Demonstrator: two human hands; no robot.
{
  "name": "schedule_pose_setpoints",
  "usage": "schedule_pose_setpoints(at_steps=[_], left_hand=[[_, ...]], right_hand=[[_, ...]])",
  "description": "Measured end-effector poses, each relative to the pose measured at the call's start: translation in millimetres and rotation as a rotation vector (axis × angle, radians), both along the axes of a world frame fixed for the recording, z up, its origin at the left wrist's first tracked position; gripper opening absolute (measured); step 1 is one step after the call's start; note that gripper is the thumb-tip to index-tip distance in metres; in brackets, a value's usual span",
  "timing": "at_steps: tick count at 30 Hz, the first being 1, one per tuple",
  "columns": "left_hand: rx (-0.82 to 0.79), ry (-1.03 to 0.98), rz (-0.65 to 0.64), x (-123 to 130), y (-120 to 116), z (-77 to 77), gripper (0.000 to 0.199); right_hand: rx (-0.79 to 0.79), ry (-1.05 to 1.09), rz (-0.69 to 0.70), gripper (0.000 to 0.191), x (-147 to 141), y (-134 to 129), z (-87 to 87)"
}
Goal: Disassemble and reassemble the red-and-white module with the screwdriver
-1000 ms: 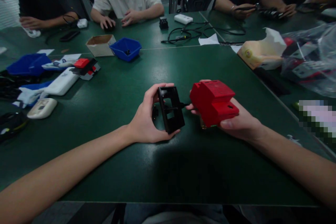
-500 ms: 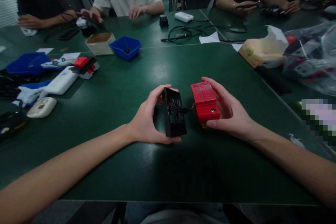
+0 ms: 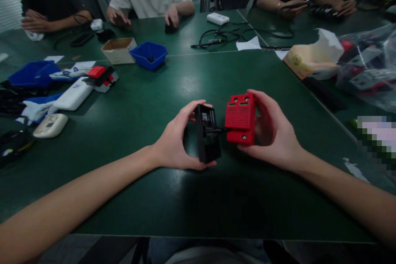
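Observation:
Fingers and thumb of my left hand grip a black plastic housing by its top and bottom edges, its open side facing right. A red block with screws and printed text is held by my right hand, fingers behind and thumb below. A short black cable runs between the housing and the red block. Both parts are close together but apart, over the green table.
A blue tray and a cardboard box stand beyond my hands. At left lie a white case, gloves and a red-black device. Plastic bags are at right. People sit across the table.
The red block has turned in my right hand, showing more of its screwed, printed face. The housing has shifted slightly right. Across the table, a person's hand has taken hold of a small black object.

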State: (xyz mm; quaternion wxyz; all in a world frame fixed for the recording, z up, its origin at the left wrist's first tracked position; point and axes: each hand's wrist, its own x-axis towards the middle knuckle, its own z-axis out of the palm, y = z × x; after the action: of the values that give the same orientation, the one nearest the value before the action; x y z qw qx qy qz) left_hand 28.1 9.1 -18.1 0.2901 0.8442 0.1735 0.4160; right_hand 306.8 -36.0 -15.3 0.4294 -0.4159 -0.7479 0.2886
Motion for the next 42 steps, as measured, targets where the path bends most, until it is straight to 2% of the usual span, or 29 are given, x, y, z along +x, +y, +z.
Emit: schedule_pose_setpoints(at_steps=[3,6,9,13,17,22,27,42], left_hand=[[0.062,0.029,0.020,0.3,-0.2,1.1,0.122],[0.179,0.068,0.039,1.7,-0.1,3.2,0.114],[0.256,0.070,0.047,3.4,-0.2,5.3,0.107],[0.239,0.057,0.057,3.3,-1.1,5.8,0.104],[0.205,0.065,0.075,2.1,-2.0,4.6,0.102],[0.262,0.040,0.054,2.7,-0.9,5.5,0.102],[0.301,0.060,0.040,2.7,-0.7,7.7,0.100],[0.288,0.074,0.050,2.5,-1.1,7.8,0.101]], right_hand=[[0.108,-0.066,-0.066,0.094,-2.8,-2.4,3.3],[0.281,-0.185,-0.130,0.094,-7.1,-5.0,10.1],[0.417,-0.281,-0.142,0.095,-10.4,-6.5,16.3],[0.494,-0.345,-0.102,0.097,-10.0,-4.7,14.4],[0.583,-0.314,-0.068,0.101,-7.2,-0.7,7.0],[0.518,-0.222,-0.006,0.107,-5.9,1.3,4.1],[0.305,-0.069,0.084,0.103,-6.8,1.6,-0.3],[-0.022,0.155,0.104,0.095,-8.6,-1.2,-8.2]])
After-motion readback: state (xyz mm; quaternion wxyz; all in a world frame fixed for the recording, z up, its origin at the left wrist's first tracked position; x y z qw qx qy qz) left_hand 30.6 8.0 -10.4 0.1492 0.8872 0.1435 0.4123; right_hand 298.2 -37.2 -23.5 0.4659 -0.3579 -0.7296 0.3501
